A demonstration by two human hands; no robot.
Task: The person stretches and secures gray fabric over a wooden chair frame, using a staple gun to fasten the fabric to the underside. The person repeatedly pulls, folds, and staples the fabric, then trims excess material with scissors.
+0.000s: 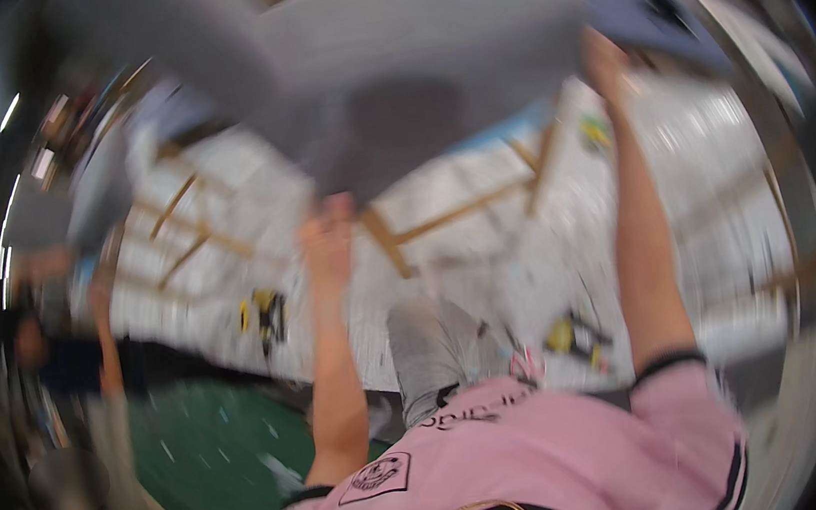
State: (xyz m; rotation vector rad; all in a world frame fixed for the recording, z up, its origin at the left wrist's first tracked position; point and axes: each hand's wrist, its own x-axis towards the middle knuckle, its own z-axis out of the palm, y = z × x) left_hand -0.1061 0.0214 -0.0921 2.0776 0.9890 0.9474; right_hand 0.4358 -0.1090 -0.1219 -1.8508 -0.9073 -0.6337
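Observation:
A large grey upholstered piece [424, 42], smeared by motion, is held up in front of me with both arms stretched out. My left hand [328, 239] grips its lower left edge, and the fingertips are partly hidden against the cloth. At its right edge, my right hand [605, 66] is closed on the side, with the fingers blurred. A darker round patch shows on the piece's lower face. Whether it is a cushion or a whole seat, I cannot tell.
Wooden frame parts [468, 210] show beyond on a white sheeted surface [307, 166]. Yellow-and-black tools lie at left [266, 316] and near my body [578, 336]. Another person [106, 340] stands at left near a grey piece [102, 194]. A green surface [215, 458] lies lower left.

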